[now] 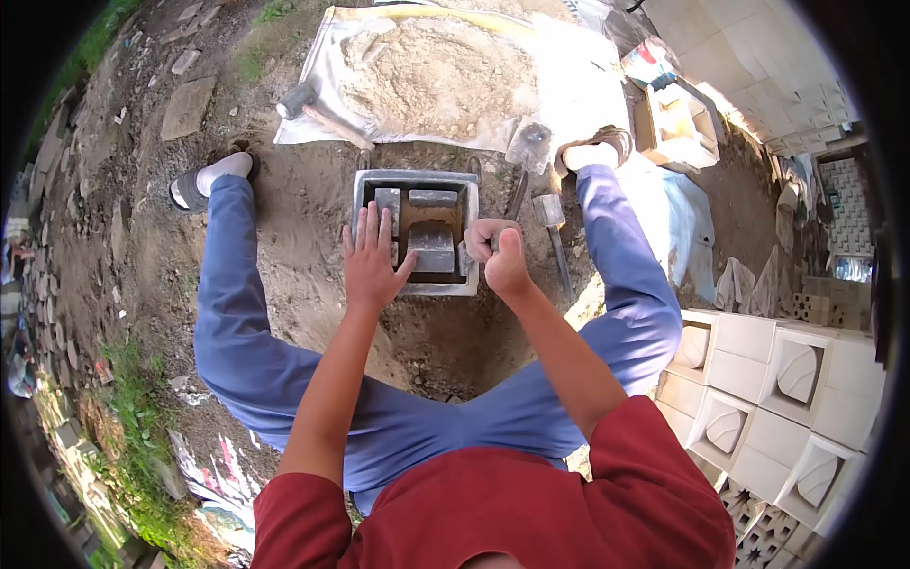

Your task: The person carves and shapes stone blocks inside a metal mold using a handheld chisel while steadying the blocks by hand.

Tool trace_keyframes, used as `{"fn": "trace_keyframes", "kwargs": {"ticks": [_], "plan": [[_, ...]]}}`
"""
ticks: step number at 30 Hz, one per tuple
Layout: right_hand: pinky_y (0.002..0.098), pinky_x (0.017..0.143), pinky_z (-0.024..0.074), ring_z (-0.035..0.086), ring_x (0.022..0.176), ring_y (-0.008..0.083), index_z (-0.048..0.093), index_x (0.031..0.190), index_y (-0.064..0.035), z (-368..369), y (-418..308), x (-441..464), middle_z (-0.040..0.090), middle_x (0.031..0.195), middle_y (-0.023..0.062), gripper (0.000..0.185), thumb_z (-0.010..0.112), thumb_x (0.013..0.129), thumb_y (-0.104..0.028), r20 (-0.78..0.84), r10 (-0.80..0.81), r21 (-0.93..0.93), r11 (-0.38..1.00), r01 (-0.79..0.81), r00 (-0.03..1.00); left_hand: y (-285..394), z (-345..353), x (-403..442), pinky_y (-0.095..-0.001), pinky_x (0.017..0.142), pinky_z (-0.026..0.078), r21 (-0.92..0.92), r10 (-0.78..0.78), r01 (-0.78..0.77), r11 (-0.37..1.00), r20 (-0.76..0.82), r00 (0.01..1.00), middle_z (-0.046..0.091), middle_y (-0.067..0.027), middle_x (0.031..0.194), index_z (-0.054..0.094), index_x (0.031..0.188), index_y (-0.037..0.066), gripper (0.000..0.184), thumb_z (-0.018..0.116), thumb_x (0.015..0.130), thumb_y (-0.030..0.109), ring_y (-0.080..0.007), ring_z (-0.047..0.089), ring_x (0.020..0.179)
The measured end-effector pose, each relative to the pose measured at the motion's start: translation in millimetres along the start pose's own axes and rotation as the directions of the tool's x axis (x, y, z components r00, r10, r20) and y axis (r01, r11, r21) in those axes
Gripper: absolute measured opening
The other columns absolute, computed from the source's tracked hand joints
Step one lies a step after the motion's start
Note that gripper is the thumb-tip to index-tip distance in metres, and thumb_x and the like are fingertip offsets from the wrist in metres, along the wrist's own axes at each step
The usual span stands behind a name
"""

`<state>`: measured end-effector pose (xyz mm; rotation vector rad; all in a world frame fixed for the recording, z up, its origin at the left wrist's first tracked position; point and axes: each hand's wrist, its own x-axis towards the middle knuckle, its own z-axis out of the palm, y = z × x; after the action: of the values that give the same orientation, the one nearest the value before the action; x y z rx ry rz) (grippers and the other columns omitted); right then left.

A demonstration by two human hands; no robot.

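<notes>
A grey metal block mould [417, 176] stands on the ground between my legs. Inside its frame are dark metal core pieces, one a larger block with a curved top edge [434, 248]. My left hand [373, 270] lies flat with fingers spread over the mould's left side, fingertips on a rectangular core piece [388, 199]. My right hand [500, 258] is closed in a fist at the mould's right rim; nothing sticks out of it. Whether the fist touches the rim I cannot tell.
Beyond the mould, a sand-coloured heap [445, 76] lies on a white sheet [318, 71]. A mallet [327, 123] lies left of it. A trowel [528, 147] and a small hammer [550, 213] lie right. Pale blocks [739, 351] are stacked at right, with a box-like block [678, 123] farther off.
</notes>
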<state>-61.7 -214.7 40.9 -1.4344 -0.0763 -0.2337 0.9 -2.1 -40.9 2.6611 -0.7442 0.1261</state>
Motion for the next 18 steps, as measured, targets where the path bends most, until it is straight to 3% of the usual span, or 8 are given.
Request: {"fn": "trace_keyframes", "kwargs": {"ticks": [2, 6, 18], "plan": [[0.0304, 0.049, 0.0169, 0.025, 0.052, 0.0091, 0.025, 0.059, -0.0097, 1.2, -24.5, 8.3, 0.026, 0.058, -0.0033, 0.08, 0.035, 0.091, -0.083, -0.09, 0.074, 0.036, 0.997, -0.071, 0.993, 0.7, -0.5, 0.7, -0.0539, 0.123, 0.015, -0.003, -0.008, 0.008, 1.0, 0.015, 1.0, 0.024, -0.0159, 0.166, 0.032, 0.157, 0.006, 0.087, 0.061, 0.09, 0.053, -0.031, 0.02, 0.154], [0.0299, 0.05, 0.0153, 0.024, 0.052, 0.0095, 0.026, 0.058, -0.0098, 5.3, -75.4, 18.0, 0.025, 0.058, -0.0033, 0.083, 0.038, 0.087, -0.086, -0.102, 0.054, 0.135, 0.99, -0.04, 0.993, -0.5, -2.0, 3.0, -0.0531, 0.124, 0.014, 0.0, -0.02, 0.02, 1.0, 0.041, 0.999, 0.023, -0.0155, 0.166, 0.03, 0.158, 0.007, 0.086, 0.06, 0.091, 0.052, -0.0312, 0.02, 0.154], [0.0302, 0.051, 0.0149, 0.024, 0.053, 0.0094, 0.025, 0.058, -0.0084, 8.5, -55.1, 22.1, 0.024, 0.058, -0.0035, 0.084, 0.037, 0.087, -0.087, -0.114, 0.122, 0.045, 0.992, -0.118, 0.986, -2.4, 0.5, 8.7, -0.0535, 0.124, 0.013, -0.015, -0.029, 0.03, 0.999, 0.075, 0.997, 0.023, -0.0159, 0.166, 0.031, 0.157, 0.005, 0.087, 0.06, 0.089, 0.051, -0.0309, 0.019, 0.154]]}}
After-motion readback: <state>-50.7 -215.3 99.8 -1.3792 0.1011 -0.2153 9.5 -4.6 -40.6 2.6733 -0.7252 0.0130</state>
